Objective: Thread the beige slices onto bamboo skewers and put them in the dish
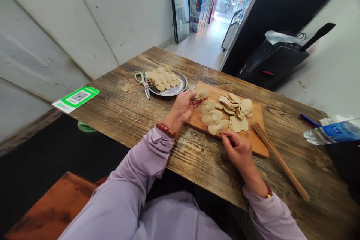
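Observation:
A thin wooden skewer threaded with several flat, round beige slices (213, 116) is held between my hands, over the near edge of the cutting board (194, 118). My left hand (182, 107) grips the top slice (201, 93) at the skewer's far end. Lower down, my right hand (237, 150) pinches the skewer's near end between thumb and fingers. Loose slices of the same kind (239, 123) lie heaped on the board just beyond my right hand. A bundle of bare skewers (281, 161) rests across the board's right edge and onto the table.
On the wooden table (126, 120), a round metal plate (182, 82) carries several filled skewers (163, 78). Scissors with green handles (146, 89) lie against it. A QR-code card (77, 98) sits at the left edge, a water bottle (332, 133) at the right.

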Demonstrator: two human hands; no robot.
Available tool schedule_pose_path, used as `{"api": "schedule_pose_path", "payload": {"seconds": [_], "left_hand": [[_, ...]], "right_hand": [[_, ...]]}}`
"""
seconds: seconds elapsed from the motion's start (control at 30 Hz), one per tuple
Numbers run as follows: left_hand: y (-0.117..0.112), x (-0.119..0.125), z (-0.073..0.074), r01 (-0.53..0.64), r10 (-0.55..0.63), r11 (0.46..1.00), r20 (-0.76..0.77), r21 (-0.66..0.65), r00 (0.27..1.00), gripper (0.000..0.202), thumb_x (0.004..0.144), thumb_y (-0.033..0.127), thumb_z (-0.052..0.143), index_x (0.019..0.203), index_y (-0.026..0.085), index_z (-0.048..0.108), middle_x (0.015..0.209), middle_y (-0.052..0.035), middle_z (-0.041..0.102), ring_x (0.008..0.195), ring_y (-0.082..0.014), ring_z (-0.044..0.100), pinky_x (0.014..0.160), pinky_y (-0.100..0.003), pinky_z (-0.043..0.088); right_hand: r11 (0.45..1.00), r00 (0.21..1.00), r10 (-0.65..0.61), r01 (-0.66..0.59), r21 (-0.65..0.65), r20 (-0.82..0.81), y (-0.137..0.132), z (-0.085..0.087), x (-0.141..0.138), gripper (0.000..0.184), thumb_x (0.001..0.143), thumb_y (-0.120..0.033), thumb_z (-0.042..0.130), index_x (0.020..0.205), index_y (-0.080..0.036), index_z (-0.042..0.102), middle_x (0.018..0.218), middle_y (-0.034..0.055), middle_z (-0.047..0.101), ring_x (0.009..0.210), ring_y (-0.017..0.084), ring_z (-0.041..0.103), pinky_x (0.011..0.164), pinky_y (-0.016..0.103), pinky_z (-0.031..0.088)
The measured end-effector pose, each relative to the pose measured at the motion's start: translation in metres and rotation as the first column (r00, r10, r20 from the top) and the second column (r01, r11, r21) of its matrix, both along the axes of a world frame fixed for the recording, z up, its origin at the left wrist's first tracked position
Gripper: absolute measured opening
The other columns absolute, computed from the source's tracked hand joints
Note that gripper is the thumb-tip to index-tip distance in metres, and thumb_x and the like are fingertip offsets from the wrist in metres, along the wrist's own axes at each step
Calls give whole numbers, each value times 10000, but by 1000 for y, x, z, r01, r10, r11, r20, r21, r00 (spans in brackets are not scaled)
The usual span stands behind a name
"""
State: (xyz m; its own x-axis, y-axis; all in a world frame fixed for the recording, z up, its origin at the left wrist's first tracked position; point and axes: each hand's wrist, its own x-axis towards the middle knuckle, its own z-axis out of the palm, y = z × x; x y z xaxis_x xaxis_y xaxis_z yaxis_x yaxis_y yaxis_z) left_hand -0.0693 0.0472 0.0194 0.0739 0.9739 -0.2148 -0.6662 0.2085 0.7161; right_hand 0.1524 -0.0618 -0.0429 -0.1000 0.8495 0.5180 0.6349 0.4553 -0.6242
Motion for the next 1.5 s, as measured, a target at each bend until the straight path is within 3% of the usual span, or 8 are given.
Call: {"api": "schedule_pose_path", "payload": {"seconds": [0.23, 0.4, 0.77, 0.9, 1.27, 1.5], "left_hand": [[4, 0, -8, 27, -27, 999, 2, 24, 1000, 84, 869, 134, 622, 846, 182, 688, 804, -48, 770, 837, -225, 771, 838, -362, 593], [2, 1, -8, 70, -70, 998, 11, 12, 998, 63, 861, 141, 628, 885, 155, 685, 781, -42, 759, 785, -193, 755, 771, -295, 576], [1, 7, -9, 36, -37, 999, 28, 21, 999, 97, 856, 84, 634, 781, 145, 629, 699, -16, 690, 602, -109, 643, 657, -227, 502], [-1, 9, -8, -25, 25, 999, -2, 34, 1000, 56, 833, 93, 658, 836, 146, 639, 707, 2, 690, 609, -98, 642, 658, -216, 502], [-3, 15, -3, -167, 180, 978, -111, 122, 977, 87, 787, 103, 707, 842, 146, 654, 746, 16, 694, 635, -95, 641, 683, -236, 519], [1, 14, -7, -187, 202, 972, -101, 141, 974, 130, 743, 122, 744, 847, 153, 674, 752, 8, 712, 646, -100, 650, 657, -228, 516]], "right_hand": [[1000, 999, -6, 7, -6, 31, 0, 0, 3, 183, 960, -307, 601, 936, -215, 757, 837, 93, 787, 698, 226, 737, 678, 344, 608], [1000, 999, -20, 19, 21, 36, -1, -1, 2, 199, 966, -331, 599, 926, -217, 756, 828, 84, 787, 680, 213, 731, 655, 325, 594], [1000, 998, -16, 14, 23, 58, 0, -3, 2, 192, 974, -334, 590, 918, -232, 743, 783, 56, 761, 629, 189, 693, 632, 303, 559], [1000, 999, -24, 24, 7, 41, 0, -2, 0, 202, 968, -338, 591, 913, -224, 748, 758, 53, 751, 601, 182, 671, 597, 290, 531], [976, 994, 49, -68, -204, -97, -4, 4, -16, 192, 945, -294, 563, 884, -193, 714, 574, -14, 638, 469, 134, 570, 501, 255, 417], [942, 979, 47, -110, -319, -197, -8, 12, -23, 207, 949, -333, 531, 859, -200, 661, 496, -41, 576, 402, 120, 506, 452, 244, 379]]}}
